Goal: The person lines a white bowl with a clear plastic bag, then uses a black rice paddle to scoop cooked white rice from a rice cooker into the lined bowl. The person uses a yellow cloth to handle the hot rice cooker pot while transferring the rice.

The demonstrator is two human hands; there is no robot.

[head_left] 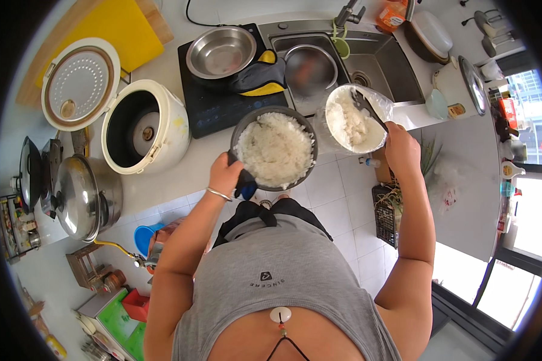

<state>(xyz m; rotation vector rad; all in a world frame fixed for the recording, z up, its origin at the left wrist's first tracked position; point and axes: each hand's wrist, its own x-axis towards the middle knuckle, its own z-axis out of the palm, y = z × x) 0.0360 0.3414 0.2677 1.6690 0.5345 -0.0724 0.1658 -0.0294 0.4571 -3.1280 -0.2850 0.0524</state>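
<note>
Head view: left grip holds a rice-filled pot, right grip a paddle in a rice bowl.

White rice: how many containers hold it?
2: the dark pot in the left hand, and the plastic-lined bowl to its right, near the right hand. The lidded pot hides its contents.

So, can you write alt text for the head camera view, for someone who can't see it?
A person's left fingers hold a dark pot of white rice, while their right fingers hold a dark scoop at more rice in a plastic-lined bowl. Beyond are a black cooktop and metal sink, with an open rice cooker at left.
</note>
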